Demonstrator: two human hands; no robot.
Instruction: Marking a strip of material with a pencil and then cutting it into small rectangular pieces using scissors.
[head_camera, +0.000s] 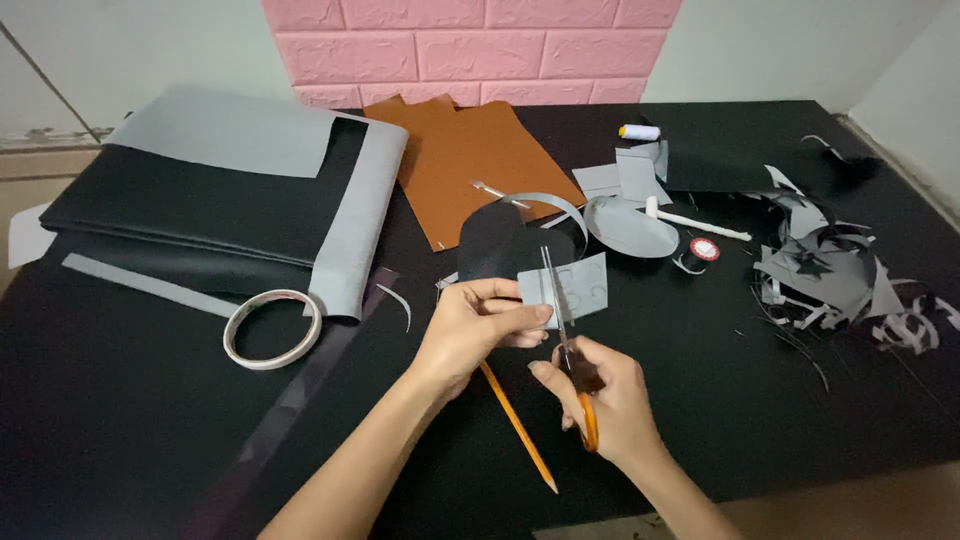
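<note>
My left hand (478, 325) pinches a small grey leather piece (578, 290) with curved lines drawn on it, held above the black table (120, 420). My right hand (605, 395) grips orange-handled scissors (560, 310), whose blades cross the grey piece, pointing away from me. A black rounded leather piece (500, 245) lies just behind the grey one. Under my hands lies an orange pencil (518, 428), its tip toward me.
A tape roll (272, 328) sits at left beside folded black and grey material (220, 190). A brown leather sheet (470, 165) lies behind. Grey cut pieces (630, 225), a white tool (695, 220), a thread spool (640, 132) and a scrap pile (840, 275) occupy the right.
</note>
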